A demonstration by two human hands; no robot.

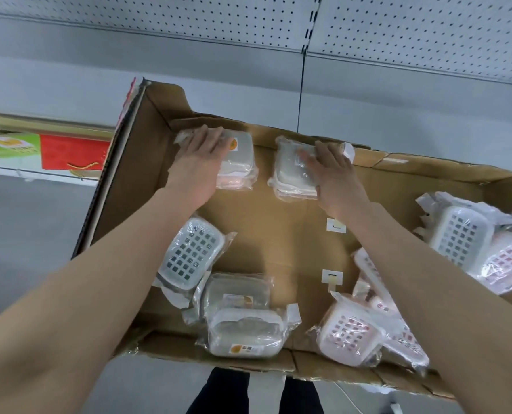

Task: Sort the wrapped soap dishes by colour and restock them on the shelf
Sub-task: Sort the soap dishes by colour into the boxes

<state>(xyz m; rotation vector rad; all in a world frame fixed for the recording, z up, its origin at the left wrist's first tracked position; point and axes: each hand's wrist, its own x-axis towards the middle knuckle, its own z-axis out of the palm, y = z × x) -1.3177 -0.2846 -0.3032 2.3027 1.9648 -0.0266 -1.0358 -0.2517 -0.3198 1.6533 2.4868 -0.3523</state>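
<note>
1. Two stacks of plastic-wrapped soap dishes stand apart along the far wall of an open brown cardboard box (290, 234). The left stack (239, 165) is grey over pink, and the right stack (290, 177) is grey on top.
2. The left hand (199, 153) lies flat on the left stack, fingers straight and close together.
3. The right hand (331, 171) rests on the right stack, fingers straight and slightly apart; it is blurred.
4. A loose grey grid-topped wrapped dish (190, 252) and a pink grid-topped wrapped dish (350, 333) lie nearer the person.
5. A grey perforated shelf back panel (428, 34) rises behind the box.
</note>
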